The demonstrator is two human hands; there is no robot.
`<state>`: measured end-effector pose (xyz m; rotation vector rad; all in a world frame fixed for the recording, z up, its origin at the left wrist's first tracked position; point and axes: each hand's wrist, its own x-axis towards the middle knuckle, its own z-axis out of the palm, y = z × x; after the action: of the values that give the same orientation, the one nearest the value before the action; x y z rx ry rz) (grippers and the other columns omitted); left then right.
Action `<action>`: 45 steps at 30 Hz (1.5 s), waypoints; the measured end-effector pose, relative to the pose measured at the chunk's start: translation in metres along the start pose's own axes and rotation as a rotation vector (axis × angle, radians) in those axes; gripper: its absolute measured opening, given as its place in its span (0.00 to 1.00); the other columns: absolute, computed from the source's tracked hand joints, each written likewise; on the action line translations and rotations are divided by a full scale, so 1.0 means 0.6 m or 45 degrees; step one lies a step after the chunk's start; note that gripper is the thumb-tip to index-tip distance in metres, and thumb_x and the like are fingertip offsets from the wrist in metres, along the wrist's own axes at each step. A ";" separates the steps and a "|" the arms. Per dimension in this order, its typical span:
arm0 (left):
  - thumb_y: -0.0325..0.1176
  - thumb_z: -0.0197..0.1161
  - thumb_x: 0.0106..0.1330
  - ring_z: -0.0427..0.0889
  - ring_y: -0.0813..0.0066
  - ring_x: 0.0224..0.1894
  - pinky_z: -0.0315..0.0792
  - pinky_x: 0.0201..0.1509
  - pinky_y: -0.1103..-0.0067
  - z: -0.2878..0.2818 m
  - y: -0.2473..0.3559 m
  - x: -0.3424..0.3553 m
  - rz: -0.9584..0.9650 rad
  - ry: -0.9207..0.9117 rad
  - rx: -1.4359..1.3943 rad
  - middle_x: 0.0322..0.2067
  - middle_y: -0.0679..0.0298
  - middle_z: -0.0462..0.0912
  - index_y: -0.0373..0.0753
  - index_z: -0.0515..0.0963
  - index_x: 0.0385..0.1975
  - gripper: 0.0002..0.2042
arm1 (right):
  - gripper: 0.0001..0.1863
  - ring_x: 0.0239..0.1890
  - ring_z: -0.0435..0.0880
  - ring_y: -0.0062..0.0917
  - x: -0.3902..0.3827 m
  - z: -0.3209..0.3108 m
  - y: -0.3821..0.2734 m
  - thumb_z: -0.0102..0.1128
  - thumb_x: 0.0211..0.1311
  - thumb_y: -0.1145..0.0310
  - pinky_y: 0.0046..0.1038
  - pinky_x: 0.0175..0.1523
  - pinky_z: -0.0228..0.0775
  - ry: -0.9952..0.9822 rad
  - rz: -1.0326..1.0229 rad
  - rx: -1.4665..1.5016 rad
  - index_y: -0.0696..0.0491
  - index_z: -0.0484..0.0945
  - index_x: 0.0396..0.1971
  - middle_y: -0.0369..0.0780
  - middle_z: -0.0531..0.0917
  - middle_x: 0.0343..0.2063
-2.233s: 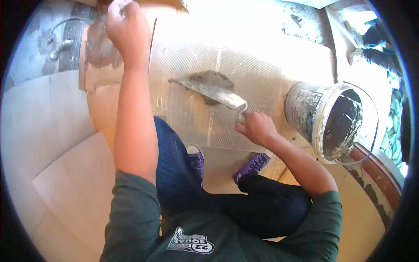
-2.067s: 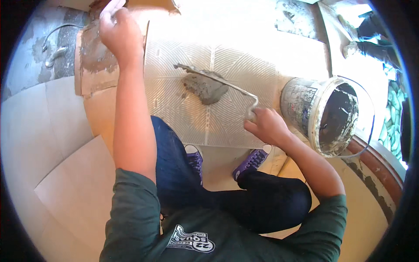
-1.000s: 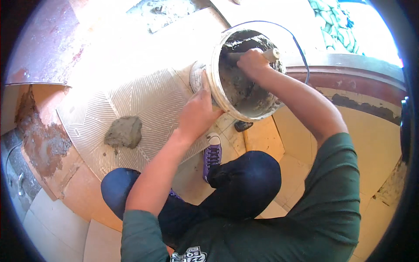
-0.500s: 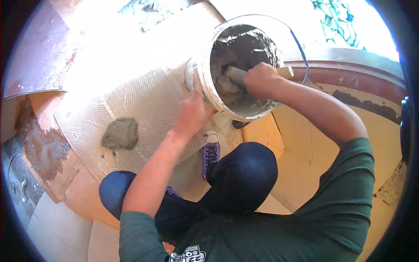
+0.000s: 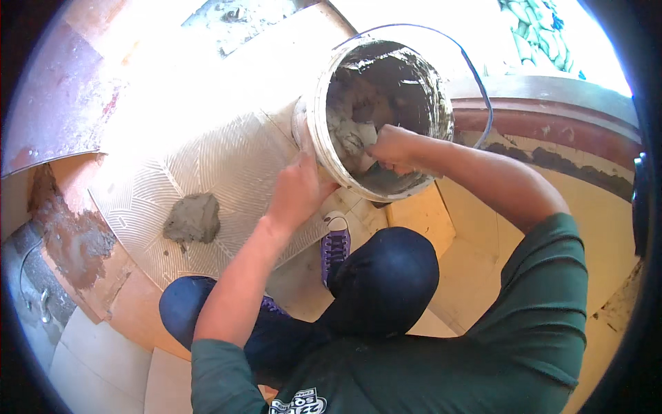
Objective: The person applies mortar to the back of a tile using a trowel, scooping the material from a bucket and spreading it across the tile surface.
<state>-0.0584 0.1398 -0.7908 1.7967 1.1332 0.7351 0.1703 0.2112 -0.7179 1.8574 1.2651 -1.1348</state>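
Observation:
A whitish bucket (image 5: 318, 141) with mortar-smeared walls stands tilted, its mouth toward me. Grey mortar (image 5: 345, 127) lies inside along its left wall. My left hand (image 5: 298, 190) is closed on the bucket's near left side, steadying it. Inside the mouth, my right hand (image 5: 396, 148) is closed on a trowel (image 5: 369, 139); its pale part shows against the mortar, while the handle is mostly hidden by my fingers. Left of my left forearm, a lump of mortar (image 5: 193, 218) sits on a tile (image 5: 241, 155) covered in combed ridges.
The bucket's wire handle (image 5: 476, 76) arches out over its far right side. My purple shoe (image 5: 336, 245) is planted just below the bucket. A reddish ledge (image 5: 552, 127) runs along the right, and a yellowish tile surface (image 5: 476, 276) lies below it. Rough mortar patches (image 5: 83, 252) mark the left edge.
My right hand has moved slightly left and down inside the bucket, turning the trowel so its handle no longer sticks out to the right. The bucket has tipped a little toward me.

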 end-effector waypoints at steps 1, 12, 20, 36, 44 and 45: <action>0.33 0.76 0.55 0.81 0.36 0.42 0.77 0.43 0.57 -0.001 0.000 0.000 -0.001 0.003 0.008 0.39 0.38 0.80 0.22 0.49 0.69 0.48 | 0.22 0.21 0.81 0.31 0.001 0.005 -0.004 0.54 0.62 0.57 0.34 0.24 0.72 -0.028 0.043 0.156 0.62 0.78 0.19 0.43 0.79 0.18; 0.42 0.77 0.54 0.83 0.38 0.38 0.78 0.39 0.57 0.005 -0.024 0.006 0.010 0.039 0.029 0.42 0.39 0.83 0.30 0.45 0.74 0.54 | 0.15 0.18 0.74 0.25 0.015 0.018 -0.027 0.50 0.66 0.60 0.32 0.22 0.68 -0.201 0.164 0.871 0.56 0.78 0.27 0.38 0.77 0.21; 0.44 0.77 0.54 0.84 0.39 0.38 0.78 0.39 0.58 0.000 -0.017 0.017 0.032 0.052 0.017 0.42 0.39 0.83 0.33 0.43 0.75 0.56 | 0.15 0.17 0.73 0.24 0.022 0.017 -0.032 0.54 0.69 0.59 0.31 0.21 0.69 -0.162 0.194 1.045 0.57 0.77 0.33 0.39 0.78 0.22; 0.49 0.73 0.58 0.78 0.36 0.53 0.74 0.57 0.56 -0.033 -0.041 0.057 0.060 -0.080 0.157 0.51 0.38 0.79 0.32 0.72 0.57 0.33 | 0.18 0.17 0.74 0.23 -0.001 0.003 -0.036 0.57 0.68 0.56 0.30 0.21 0.68 0.036 0.055 1.026 0.58 0.79 0.30 0.37 0.78 0.21; 0.51 0.70 0.61 0.76 0.34 0.56 0.70 0.64 0.56 -0.037 -0.040 0.056 0.074 -0.041 0.120 0.49 0.37 0.80 0.32 0.69 0.61 0.35 | 0.19 0.14 0.73 0.20 -0.039 0.008 -0.033 0.56 0.69 0.57 0.25 0.18 0.66 0.121 0.018 1.135 0.60 0.79 0.29 0.35 0.76 0.16; 0.51 0.69 0.62 0.76 0.33 0.55 0.69 0.65 0.56 -0.037 -0.045 0.057 0.140 -0.007 0.141 0.48 0.37 0.80 0.33 0.68 0.62 0.35 | 0.20 0.14 0.72 0.20 -0.039 0.006 -0.028 0.56 0.70 0.56 0.25 0.18 0.66 0.160 0.038 1.090 0.60 0.80 0.29 0.35 0.76 0.16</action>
<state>-0.0735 0.1844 -0.8036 1.9657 1.0963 0.7435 0.1492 0.2047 -0.6991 2.5643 0.8515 -1.7379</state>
